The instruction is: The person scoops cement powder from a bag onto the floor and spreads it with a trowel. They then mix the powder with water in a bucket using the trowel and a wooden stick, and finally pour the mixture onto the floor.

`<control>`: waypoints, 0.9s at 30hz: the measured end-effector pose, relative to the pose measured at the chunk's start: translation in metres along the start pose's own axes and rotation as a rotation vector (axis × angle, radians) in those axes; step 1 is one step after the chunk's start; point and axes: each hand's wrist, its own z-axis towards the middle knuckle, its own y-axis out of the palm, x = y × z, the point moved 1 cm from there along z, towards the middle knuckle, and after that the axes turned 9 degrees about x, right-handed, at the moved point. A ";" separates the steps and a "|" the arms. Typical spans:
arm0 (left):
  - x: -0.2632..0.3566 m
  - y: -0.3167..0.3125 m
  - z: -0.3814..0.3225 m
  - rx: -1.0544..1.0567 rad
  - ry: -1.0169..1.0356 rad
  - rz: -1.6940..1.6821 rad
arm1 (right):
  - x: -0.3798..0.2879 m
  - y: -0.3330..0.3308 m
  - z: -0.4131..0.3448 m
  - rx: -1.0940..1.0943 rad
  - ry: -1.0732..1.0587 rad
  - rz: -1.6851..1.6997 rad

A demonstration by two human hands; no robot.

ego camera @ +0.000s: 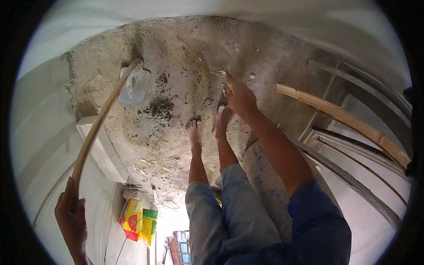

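Note:
My left hand (71, 212) is wrapped around the long wooden handle of a hoe (99, 116) at the left. The hoe's flat grey metal blade (134, 87) rests on the rough, dusty floor (172, 66). Bent low ahead of my feet, my right hand (243, 99) grips a trowel-like tool (217, 59); its grey blade is blurred and its handle is mostly hidden by the fingers. Small pale fragments (252, 76) lie close to that hand. A dark patch of loose dirt (161, 108) spreads between the hoe blade and my bare feet (193, 131).
A pale rectangular block (102, 149) stands against the left wall. Behind it are red, yellow and green bags (132, 220) and a thin wire. A wooden plank (344, 119) and several long bars (351, 179) lean at the right. A large round dusty container (265, 188) stands beside my right leg.

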 end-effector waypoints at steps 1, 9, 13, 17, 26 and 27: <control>0.001 0.001 0.000 0.017 0.035 -0.012 | -0.005 0.006 0.015 -0.027 -0.003 -0.057; 0.016 -0.003 -0.001 -0.013 -0.039 -0.068 | 0.041 0.032 -0.087 -0.236 0.228 -0.001; 0.017 -0.005 0.000 -0.042 -0.046 0.043 | 0.075 0.012 -0.111 -0.261 0.240 -0.121; 0.014 -0.005 0.001 -0.050 0.082 0.107 | 0.100 -0.027 -0.035 0.115 0.279 -0.014; 0.008 -0.006 0.000 -0.096 0.089 0.071 | 0.120 0.024 -0.013 0.082 0.396 -0.012; 0.006 -0.007 0.001 -0.114 0.112 0.083 | 0.114 0.044 -0.044 0.051 0.423 -0.003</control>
